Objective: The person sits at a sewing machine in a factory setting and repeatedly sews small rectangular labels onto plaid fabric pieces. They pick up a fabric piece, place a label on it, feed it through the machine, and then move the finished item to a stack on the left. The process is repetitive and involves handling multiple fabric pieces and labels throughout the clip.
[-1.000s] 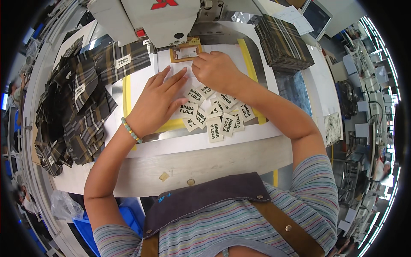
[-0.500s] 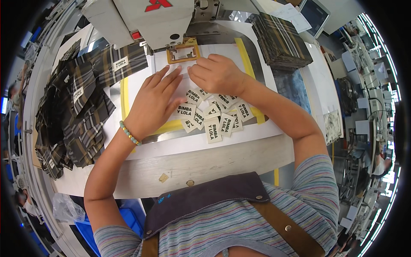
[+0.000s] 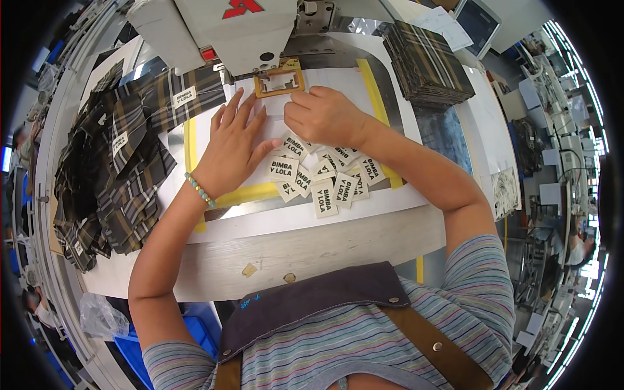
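Observation:
My left hand (image 3: 235,146) lies with fingers spread on a white sheet (image 3: 210,140), just left of and below a small orange clamp frame (image 3: 263,91) under the head of a white machine (image 3: 253,32). Below that frame, my right hand (image 3: 318,114) is curled closed; whatever its fingertips hold is hidden. Several cream square labels with black print (image 3: 324,198) lie scattered just beneath both hands, inside yellow tape strips (image 3: 372,94) on the work plate.
Plaid fabric pieces (image 3: 104,182), some bearing labels, are heaped at left. A neat plaid stack (image 3: 426,62) sits back right, near a screen (image 3: 474,29). A blue bin (image 3: 198,331) and plastic bag (image 3: 103,317) are lower left. Co-workers (image 3: 575,250) appear at both rims.
Since a second ago my right hand has drawn back slightly from the orange frame toward me. My left hand's fingers have slid a little forward and to the left.

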Motion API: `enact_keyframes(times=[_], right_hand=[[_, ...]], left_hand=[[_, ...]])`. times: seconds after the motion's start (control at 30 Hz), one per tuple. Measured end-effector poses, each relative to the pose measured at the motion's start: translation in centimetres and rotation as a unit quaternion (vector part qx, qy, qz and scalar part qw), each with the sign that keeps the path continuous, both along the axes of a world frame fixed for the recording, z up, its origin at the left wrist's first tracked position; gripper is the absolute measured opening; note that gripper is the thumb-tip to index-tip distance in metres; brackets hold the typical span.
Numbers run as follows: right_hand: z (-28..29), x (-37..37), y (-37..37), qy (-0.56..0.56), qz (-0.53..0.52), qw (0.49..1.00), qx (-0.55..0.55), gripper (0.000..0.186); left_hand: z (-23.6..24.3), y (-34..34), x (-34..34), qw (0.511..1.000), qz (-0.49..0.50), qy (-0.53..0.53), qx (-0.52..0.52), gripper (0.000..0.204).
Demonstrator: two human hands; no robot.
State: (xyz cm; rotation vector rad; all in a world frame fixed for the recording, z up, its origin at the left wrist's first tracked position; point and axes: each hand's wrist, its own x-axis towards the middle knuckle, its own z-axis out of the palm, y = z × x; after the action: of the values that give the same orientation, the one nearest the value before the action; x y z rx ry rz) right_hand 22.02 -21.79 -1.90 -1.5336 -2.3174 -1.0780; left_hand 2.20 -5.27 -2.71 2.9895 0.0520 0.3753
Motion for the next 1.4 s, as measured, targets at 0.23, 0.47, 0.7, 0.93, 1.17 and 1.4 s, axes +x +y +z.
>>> enact_keyframes(times=[0.23, 0.47, 0.7, 0.93, 1.17, 1.4], right_hand=[[-0.1, -0.2, 1.1, 0.009, -0.044, 0.999, -0.025, 0.007], [-0.3, -0.2, 1.3, 0.023, -0.105, 0.993, -0.054, 0.006], [1.0, -0.4, -1.9, 0.174, -0.178, 0.964, -0.098, 0.032], [1.0, -0.7, -3.1, 0.240, -0.229, 0.930, -0.157, 0.055], [-0.3, 0.2, -2.8, 0.255, -0.212, 0.934, -0.133, 0.054], [0.1, 0.3, -2.9, 0.275, -0.216, 0.922, -0.164, 0.056]], left_hand=[[-0.7, 1.2, 0.2, 1.000, 0.015, -0.004, -0.013, 0.074], [1.0, 0.0, -0.9, 1.000, 0.014, 0.016, 0.018, 0.071], [0.4, 0.2, -0.7, 1.000, 0.019, 0.014, 0.009, 0.067], [0.3, 0.5, 0.0, 1.000, 0.017, 0.015, 0.009, 0.068], [-0.1, 0.9, 1.1, 0.999, 0.023, 0.032, 0.018, 0.074], [-0.1, 0.4, 2.0, 0.998, 0.023, 0.048, 0.031, 0.080]])
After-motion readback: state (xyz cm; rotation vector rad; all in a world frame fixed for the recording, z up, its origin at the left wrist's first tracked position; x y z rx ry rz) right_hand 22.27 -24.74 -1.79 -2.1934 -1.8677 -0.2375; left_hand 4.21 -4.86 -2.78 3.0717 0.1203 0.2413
